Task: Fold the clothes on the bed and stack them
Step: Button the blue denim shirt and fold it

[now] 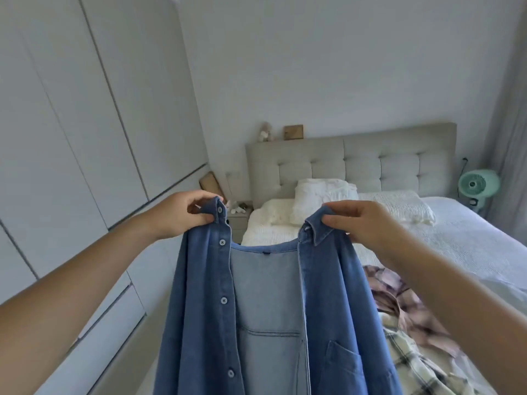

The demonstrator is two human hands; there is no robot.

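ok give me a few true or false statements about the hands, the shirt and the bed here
1. Both hands, left and right, pinch the denim shirt near its collar. True.
2. The denim shirt is buttoned shut. False: it hangs open, its inside showing.
3. Plaid clothes lie unfolded on the bed. True.
4. A green fan stands on the pillows. False: it stands beside the bed, near the curtain.
5. The shirt lies flat on the bed. False: it is held up in the air.

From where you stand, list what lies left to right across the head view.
White wardrobe doors → left hand → blue denim button shirt → right hand → pink plaid garment → mint green fan.
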